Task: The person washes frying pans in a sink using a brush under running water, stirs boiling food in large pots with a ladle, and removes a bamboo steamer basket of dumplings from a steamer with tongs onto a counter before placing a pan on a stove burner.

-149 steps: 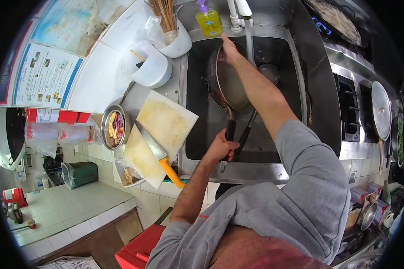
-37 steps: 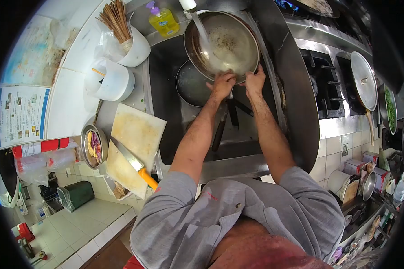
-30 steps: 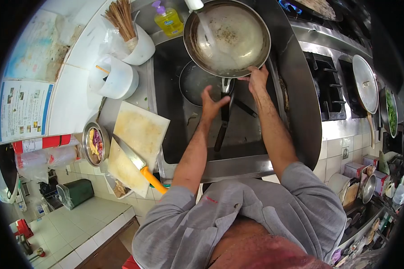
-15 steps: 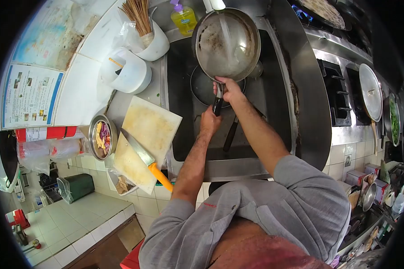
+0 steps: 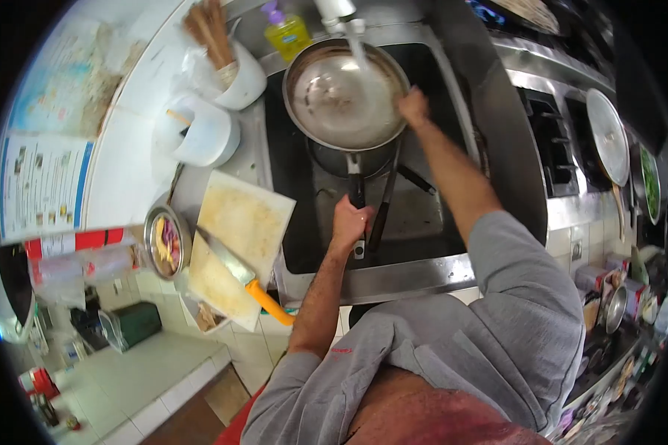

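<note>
My left hand (image 5: 350, 221) is closed around the black handle of a frying pan (image 5: 334, 100). The pan sits over the sink (image 5: 416, 237), its bowl under water running from a white tap (image 5: 341, 11). At the pan's right rim is my right hand (image 5: 414, 105), blurred by motion; its fingers are hard to make out, and I cannot tell whether it grips the rim. Below the held pan lies another dark pan (image 5: 319, 157), partly hidden. Black-handled utensils (image 5: 382, 215) rest beside it in the sink.
Left of the sink, a knife with an orange handle (image 5: 267, 300) lies on a cutting board (image 5: 237, 215). Near it stand a metal bowl of cut food (image 5: 167, 241), white containers (image 5: 211, 133) and a yellow soap bottle (image 5: 286, 33). On the right is a stove with a lidded pan (image 5: 607, 137).
The pan has shifted left and slightly down in view. My right hand has left the handle's base for the pan's right rim, while my left hand stays on the handle.
</note>
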Tool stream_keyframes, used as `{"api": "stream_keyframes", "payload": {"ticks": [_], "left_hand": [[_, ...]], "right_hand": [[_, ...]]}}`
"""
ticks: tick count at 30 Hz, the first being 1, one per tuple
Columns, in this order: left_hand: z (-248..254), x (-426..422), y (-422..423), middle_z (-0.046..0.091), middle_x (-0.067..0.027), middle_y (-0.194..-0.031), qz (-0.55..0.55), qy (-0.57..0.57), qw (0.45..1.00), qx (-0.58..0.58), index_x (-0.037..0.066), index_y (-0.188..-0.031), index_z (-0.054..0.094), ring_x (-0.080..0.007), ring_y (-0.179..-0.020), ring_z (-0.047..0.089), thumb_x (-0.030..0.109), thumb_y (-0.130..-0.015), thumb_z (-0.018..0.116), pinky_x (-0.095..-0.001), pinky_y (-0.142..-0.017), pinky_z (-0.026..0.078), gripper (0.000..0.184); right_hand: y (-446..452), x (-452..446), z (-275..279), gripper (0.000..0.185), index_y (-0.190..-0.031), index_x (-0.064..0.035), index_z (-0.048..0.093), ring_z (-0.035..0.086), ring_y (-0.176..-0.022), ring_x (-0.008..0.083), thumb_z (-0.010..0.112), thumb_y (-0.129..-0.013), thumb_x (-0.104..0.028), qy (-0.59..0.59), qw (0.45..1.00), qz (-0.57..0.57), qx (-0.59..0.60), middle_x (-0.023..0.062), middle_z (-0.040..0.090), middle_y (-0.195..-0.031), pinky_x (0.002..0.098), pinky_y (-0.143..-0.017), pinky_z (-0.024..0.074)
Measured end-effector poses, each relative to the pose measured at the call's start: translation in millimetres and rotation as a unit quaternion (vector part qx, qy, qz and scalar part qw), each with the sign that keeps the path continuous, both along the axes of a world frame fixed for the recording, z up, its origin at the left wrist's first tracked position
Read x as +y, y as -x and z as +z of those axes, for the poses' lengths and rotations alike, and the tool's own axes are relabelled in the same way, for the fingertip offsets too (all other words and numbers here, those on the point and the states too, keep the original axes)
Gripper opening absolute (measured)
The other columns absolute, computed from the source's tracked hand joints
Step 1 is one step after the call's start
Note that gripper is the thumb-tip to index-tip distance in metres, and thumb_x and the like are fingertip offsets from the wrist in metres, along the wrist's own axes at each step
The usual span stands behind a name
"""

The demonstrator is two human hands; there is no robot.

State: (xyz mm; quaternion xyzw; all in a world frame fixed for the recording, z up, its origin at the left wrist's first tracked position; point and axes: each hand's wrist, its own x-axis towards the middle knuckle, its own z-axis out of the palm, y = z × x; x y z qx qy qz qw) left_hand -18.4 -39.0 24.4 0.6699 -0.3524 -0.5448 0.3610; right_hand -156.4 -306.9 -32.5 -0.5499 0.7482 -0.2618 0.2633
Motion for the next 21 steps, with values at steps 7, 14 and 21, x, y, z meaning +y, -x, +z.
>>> {"api": "stream_keyframes", "payload": {"ticks": [7, 14, 21], "left_hand": [[-7.6, -2.1, 23.0, 0.048, -0.0047, -0.049, 0.016, 0.023, 0.997, -0.067, -0.001, -0.078, 0.046, -0.0149, -0.037, 0.048, 0.003, -0.066, 0.057, -0.0279, -0.035, 0.036, 0.017], [-1.4, 7.3, 22.9, 0.051, -0.0063, -0.053, 0.0, 0.025, 1.0, 0.004, -0.001, -0.078, 0.047, -0.0145, -0.036, 0.047, 0.002, -0.068, 0.058, -0.0276, -0.035, 0.036, 0.016], [13.5, 25.3, 45.8, 0.046, -0.0031, -0.05, -0.022, -0.007, 0.997, 0.07, 0.001, -0.075, 0.044, -0.0122, -0.037, 0.045, 0.003, -0.067, 0.058, -0.0269, -0.035, 0.035, 0.016]], "right_hand": [[-47.8, 119.6, -19.0, 0.019, -0.08, -0.0086, 0.056, 0.036, -0.041, 0.0162, 0.066, -0.065, -0.015, -0.307, 0.729, -0.133, -0.597, 0.0024, 0.04, -0.056, 0.0336, -0.036, 0.0316], [-2.1, 85.8, 64.2, 0.028, -0.093, -0.0027, 0.058, 0.052, -0.055, 0.0244, 0.06, -0.074, -0.024, -0.113, 0.927, 0.165, -0.317, 0.0094, 0.051, -0.059, 0.0397, -0.049, 0.0408], [-83.2, -25.6, 11.2, 0.076, -0.124, 0.0076, 0.034, 0.038, -0.117, 0.0348, 0.031, -0.084, -0.057, -0.009, 0.963, 0.073, -0.26, 0.0316, 0.041, -0.12, 0.0389, -0.1, 0.0262]]}}
